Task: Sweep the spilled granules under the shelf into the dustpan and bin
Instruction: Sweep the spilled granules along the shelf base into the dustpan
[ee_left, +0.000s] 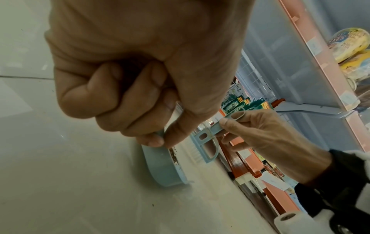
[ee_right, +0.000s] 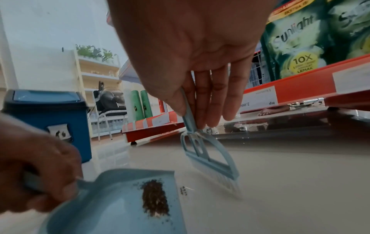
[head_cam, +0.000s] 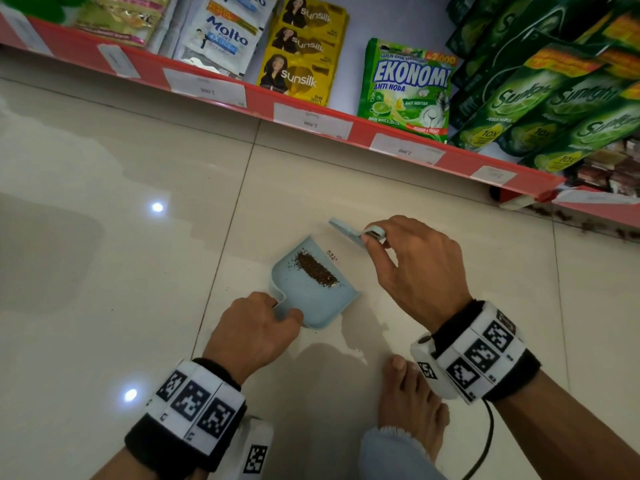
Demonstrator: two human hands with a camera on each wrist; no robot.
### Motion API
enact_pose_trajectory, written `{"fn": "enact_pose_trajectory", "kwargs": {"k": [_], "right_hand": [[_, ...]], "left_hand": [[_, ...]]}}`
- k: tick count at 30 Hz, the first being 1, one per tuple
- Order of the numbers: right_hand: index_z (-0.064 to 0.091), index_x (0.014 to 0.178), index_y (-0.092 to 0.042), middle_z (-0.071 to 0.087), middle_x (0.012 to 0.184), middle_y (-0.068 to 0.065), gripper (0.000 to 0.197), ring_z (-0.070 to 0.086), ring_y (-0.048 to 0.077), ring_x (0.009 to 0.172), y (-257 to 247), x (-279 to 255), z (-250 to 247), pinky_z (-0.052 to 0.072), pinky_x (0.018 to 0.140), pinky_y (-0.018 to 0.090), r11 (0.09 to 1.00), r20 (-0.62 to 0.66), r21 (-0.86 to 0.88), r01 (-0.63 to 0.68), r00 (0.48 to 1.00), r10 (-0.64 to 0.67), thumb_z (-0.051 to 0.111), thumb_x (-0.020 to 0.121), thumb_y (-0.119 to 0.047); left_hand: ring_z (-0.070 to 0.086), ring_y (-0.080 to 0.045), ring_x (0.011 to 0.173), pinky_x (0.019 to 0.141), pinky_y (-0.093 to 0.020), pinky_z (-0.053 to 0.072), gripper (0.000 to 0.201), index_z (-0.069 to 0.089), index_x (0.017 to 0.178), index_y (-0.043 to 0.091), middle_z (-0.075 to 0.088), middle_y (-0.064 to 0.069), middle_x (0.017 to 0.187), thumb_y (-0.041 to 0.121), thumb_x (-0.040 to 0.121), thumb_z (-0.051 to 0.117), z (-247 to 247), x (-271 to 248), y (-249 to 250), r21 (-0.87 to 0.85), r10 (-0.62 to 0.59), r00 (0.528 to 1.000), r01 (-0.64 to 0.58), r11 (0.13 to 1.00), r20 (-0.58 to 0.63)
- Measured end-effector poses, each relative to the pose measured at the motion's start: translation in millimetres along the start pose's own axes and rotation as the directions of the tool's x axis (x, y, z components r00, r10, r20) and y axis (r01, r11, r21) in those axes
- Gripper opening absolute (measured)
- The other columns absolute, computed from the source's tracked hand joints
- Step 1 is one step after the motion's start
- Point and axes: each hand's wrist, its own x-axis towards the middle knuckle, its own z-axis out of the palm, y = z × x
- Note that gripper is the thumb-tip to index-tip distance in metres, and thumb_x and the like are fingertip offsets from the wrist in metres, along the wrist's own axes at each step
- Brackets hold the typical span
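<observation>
- Gripped in the curled fingers of the left hand (head_cam: 254, 327) is the handle of the pale blue dustpan (head_cam: 313, 299); the closed fist around the handle is seen plainly only in the left wrist view, where the pan appears edge-on against the tiled floor (head_cam: 104, 237).
- At the far left of the right wrist view alone, a blue bin (ee_right: 47, 121) with a swing lid is shown standing on the floor behind the left hand.
- A dark band of granules (head_cam: 316, 270) is seen lying inside the dustpan near its lip, and a few stray granules (head_cam: 331, 255) are left on the floor just beyond the lip.
- Pinched between thumb and extended fingers of the right hand (head_cam: 414, 268) is the handle of a small blue brush (ee_right: 210, 158); its bristles, hidden in the head view, are shown by the right wrist view to be on the floor just beside the strays.
- Further dark granules (head_cam: 588, 230) are seen scattered under the red shelf (head_cam: 311, 112) at far right.
</observation>
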Motion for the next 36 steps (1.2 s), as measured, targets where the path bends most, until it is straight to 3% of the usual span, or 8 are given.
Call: {"fn": "enact_pose_trajectory", "kwargs": {"k": [5,13,18,21,24,28,31,36], "right_hand": [[0.067,0.096,-0.023,0.063,0.083,-0.010,0.033,0.058,0.014,0.069,-11.3,-10.1,9.3,0.049,0.058,0.031,0.996,0.136,0.068,0.062,0.988,-0.071,0.040,0.100,-0.042],[0.070,0.098,-0.022,0.067,0.085,-0.006,0.024,0.063,0.017,0.072,-6.2,-4.8,5.7,0.051,0.055,0.034,0.999,-0.071,0.046,-0.008,0.997,0.012,0.051,0.100,-0.036],[0.068,0.095,-0.023,0.063,0.081,-0.009,0.028,0.059,0.014,0.068,-14.5,-14.5,12.0,0.051,0.058,0.032,0.993,0.114,0.095,0.071,0.990,-0.082,0.046,0.100,-0.039],[0.070,0.094,-0.026,0.067,0.083,-0.013,0.027,0.061,0.010,0.068,-16.9,-16.8,9.7,0.053,0.057,0.034,0.976,0.023,0.215,0.045,0.998,-0.051,0.049,0.099,-0.042],[0.070,0.093,-0.026,0.066,0.084,-0.012,0.024,0.060,0.011,0.069,-12.9,-10.5,6.4,0.052,0.055,0.032,0.992,-0.052,0.124,0.012,0.999,-0.005,0.051,0.098,-0.040],[0.069,0.089,-0.023,0.063,0.079,-0.008,0.025,0.058,0.016,0.066,-9.6,-8.1,7.8,0.046,0.054,0.029,0.999,-0.004,0.028,-0.025,1.000,0.026,0.052,0.098,-0.038],[0.069,0.086,-0.023,0.063,0.078,-0.011,0.028,0.059,0.013,0.065,-15.1,-14.3,10.9,0.050,0.057,0.031,0.992,0.077,0.126,0.011,0.997,-0.021,0.050,0.097,-0.041],[0.072,0.091,-0.023,0.066,0.082,-0.011,0.023,0.060,0.012,0.067,-16.7,-13.2,6.1,0.052,0.055,0.033,0.985,-0.069,0.169,0.016,0.998,-0.004,0.054,0.097,-0.037]], "left_hand": [[0.041,-0.010,0.050,0.048,-0.024,0.030,0.044,0.037,0.059,0.018,0.044,0.003,0.056,0.043,0.088,0.059,-0.9,-0.1,-1.2,-0.002,0.010,1.000,-0.010,1.000,0.009],[0.044,-0.011,0.053,0.048,-0.024,0.030,0.042,0.040,0.060,0.017,0.048,0.002,0.058,0.043,0.088,0.059,-2.4,-0.2,-5.6,-0.007,0.000,1.000,0.000,1.000,0.010],[0.044,-0.012,0.052,0.048,-0.024,0.030,0.043,0.041,0.058,0.016,0.047,0.002,0.056,0.042,0.087,0.060,-4.3,-1.6,-5.4,-0.017,0.006,1.000,-0.006,1.000,-0.003],[0.045,-0.011,0.052,0.047,-0.024,0.030,0.044,0.040,0.058,0.016,0.048,0.003,0.057,0.042,0.088,0.059,-5.4,-2.1,-7.3,-0.017,0.004,1.000,-0.004,1.000,-0.002],[0.046,-0.012,0.053,0.048,-0.024,0.030,0.042,0.041,0.060,0.016,0.049,0.002,0.058,0.043,0.087,0.059,-6.0,-2.4,-8.8,-0.010,-0.001,1.000,0.001,1.000,0.000],[0.046,-0.013,0.058,0.050,-0.025,0.031,0.040,0.042,0.063,0.016,0.051,0.001,0.064,0.044,0.087,0.059,-6.6,-2.4,-9.8,-0.001,-0.024,1.000,0.024,1.000,-0.001],[0.045,-0.013,0.058,0.050,-0.025,0.031,0.041,0.041,0.063,0.016,0.049,0.001,0.064,0.044,0.087,0.059,-7.1,-2.6,-11.2,-0.004,-0.020,1.000,0.020,1.000,0.002],[0.047,-0.013,0.059,0.050,-0.025,0.032,0.041,0.042,0.064,0.016,0.052,0.000,0.066,0.045,0.087,0.058,-7.5,-3.5,-13.4,0.005,-0.020,1.000,0.020,1.000,-0.002]]}}
